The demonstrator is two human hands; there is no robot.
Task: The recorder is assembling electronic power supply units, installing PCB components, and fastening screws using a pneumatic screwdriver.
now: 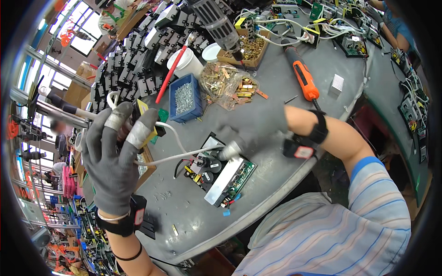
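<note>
My left hand (pixel 113 156), in a grey glove with taped fingertips, is raised over the left of the table. Its fingers are closed round a yellow-and-black block-shaped part (pixel 150 136), which looks like a transformer. A white cable (pixel 177 157) runs from there toward the circuit board (pixel 239 181), which lies on the table with a long silver heat sink (pixel 223 181) and black capacitors. My right hand (pixel 258 129), gloved too, is smeared by motion above the board's far edge. One taped finger comes close to the cable's end; whether it grips it is unclear.
Beyond the board stand a blue bin of screws (pixel 185 99), a bag of brass-coloured strips (pixel 225 85) and a white tub (pixel 185 63). An orange electric screwdriver (pixel 303 76) lies at right. Another power tool (pixel 216 23) hangs overhead. Black housings (pixel 133 69) are heaped behind.
</note>
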